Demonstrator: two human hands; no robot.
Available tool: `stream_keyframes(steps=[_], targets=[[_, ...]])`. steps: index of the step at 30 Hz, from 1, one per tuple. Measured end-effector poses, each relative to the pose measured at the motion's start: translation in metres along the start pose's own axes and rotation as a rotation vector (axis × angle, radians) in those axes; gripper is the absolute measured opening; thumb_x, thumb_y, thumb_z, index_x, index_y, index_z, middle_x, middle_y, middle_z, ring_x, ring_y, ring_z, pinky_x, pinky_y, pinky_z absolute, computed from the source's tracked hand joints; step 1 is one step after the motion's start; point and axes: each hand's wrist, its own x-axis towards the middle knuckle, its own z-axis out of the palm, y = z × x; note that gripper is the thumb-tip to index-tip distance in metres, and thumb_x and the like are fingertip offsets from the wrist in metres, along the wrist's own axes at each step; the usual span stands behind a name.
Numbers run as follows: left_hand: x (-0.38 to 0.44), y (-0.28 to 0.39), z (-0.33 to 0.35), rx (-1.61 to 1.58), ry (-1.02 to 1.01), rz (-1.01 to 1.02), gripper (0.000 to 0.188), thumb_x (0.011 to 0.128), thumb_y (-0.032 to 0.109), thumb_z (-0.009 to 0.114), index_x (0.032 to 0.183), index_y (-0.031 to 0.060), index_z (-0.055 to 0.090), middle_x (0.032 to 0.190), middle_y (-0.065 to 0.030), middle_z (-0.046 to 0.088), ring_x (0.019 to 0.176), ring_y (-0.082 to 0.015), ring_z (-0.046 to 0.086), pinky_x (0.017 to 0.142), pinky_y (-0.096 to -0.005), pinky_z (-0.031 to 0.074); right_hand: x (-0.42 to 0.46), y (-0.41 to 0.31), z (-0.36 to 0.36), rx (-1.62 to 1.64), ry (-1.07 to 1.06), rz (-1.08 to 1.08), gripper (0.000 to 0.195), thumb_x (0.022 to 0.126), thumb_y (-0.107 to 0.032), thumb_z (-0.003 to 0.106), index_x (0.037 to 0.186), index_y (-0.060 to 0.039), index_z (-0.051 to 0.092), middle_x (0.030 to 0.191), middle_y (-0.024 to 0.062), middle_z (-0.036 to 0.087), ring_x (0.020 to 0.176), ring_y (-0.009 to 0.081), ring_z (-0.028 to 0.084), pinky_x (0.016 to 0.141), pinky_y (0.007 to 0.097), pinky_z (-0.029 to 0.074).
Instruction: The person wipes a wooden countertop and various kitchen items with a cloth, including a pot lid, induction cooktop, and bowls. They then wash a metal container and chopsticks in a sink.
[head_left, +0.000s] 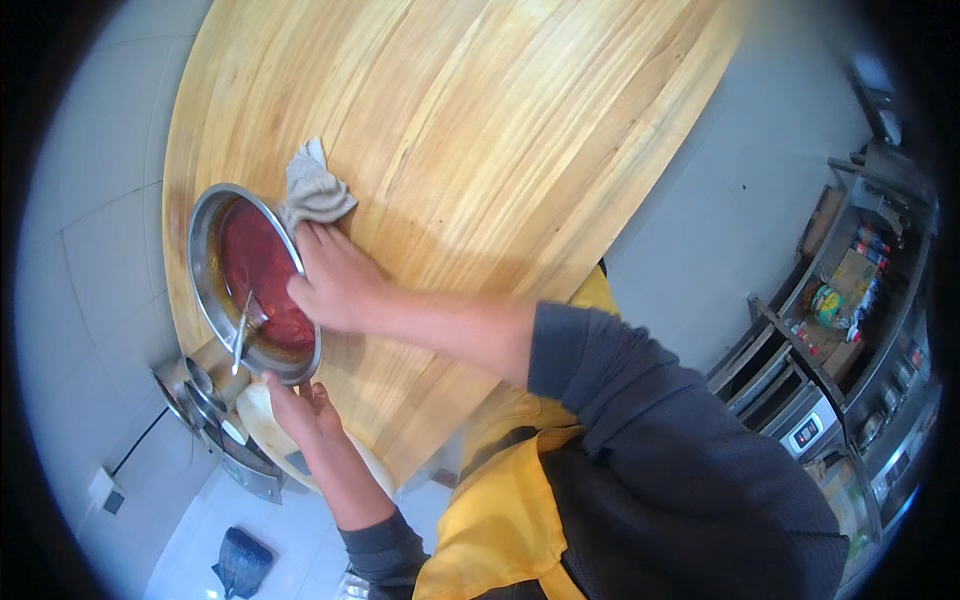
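Note:
A stainless steel bowl (206, 247) with thick red sauce (259, 244) in it is at the near left end of the wooden table. It looks tilted. A metal spoon (241, 337) rests in the sauce, its handle against the rim. My left hand (296, 409) grips the bowl's lower edge, some fingers hidden beneath it. My right hand (334, 277) is at the opposite side, thumb by the rim and fingers on a crumpled grey cloth (319, 187) beside the bowl. The right fingertips are partly hidden and blurred.
The wooden tabletop (465, 150) extends away to the top. Below the bowl are metal containers (199, 386) and a pale round board or lid (259, 420). A socket (105, 487) is on the tiled wall. Shelves with bottles (847, 292) stand at the right.

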Motion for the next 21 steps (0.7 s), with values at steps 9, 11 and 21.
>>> stream_keyframes(steps=[9, 11, 21], targets=[[0.120, 0.047, -0.047, 0.098, -0.222, 0.192, 0.044, 0.100, 0.036, 0.041, 0.132, 0.0054, 0.045, 0.127, -0.0107, 0.051, 0.117, -0.0244, 0.049, 0.099, -0.0413, 0.039, 0.152, -0.026, -0.032, 0.480, -0.555, 0.407, 0.063, 0.094, -0.054, 0.040, 0.116, 0.0005, 0.062, 0.120, 0.0186, 0.061, 0.111, 0.0271, 0.057, 0.097, 0.0373, 0.042], [0.134, 0.042, -0.034, 0.089, -0.254, 0.195, 0.038, 0.101, 0.027, 0.039, 0.131, 0.0049, 0.046, 0.125, -0.0122, 0.054, 0.116, -0.0255, 0.052, 0.099, -0.0415, 0.040, 0.149, -0.019, -0.027, 0.657, -0.494, 0.358, 0.067, 0.096, -0.053, 0.034, 0.128, 0.0033, 0.052, 0.132, 0.0236, 0.051, 0.122, 0.0323, 0.049, 0.102, 0.0403, 0.038], [0.085, 0.015, 0.011, 0.081, -0.039, 0.209, 0.038, 0.099, 0.005, 0.034, 0.137, 0.0047, 0.037, 0.132, -0.0163, 0.050, 0.116, -0.0301, 0.055, 0.095, -0.0456, 0.049, -0.097, 0.005, 0.020, 0.369, -0.161, 0.037, 0.057, 0.098, -0.041, 0.036, 0.137, 0.0010, 0.035, 0.133, 0.0258, 0.043, 0.128, 0.0382, 0.038, 0.107, 0.0443, 0.028]])
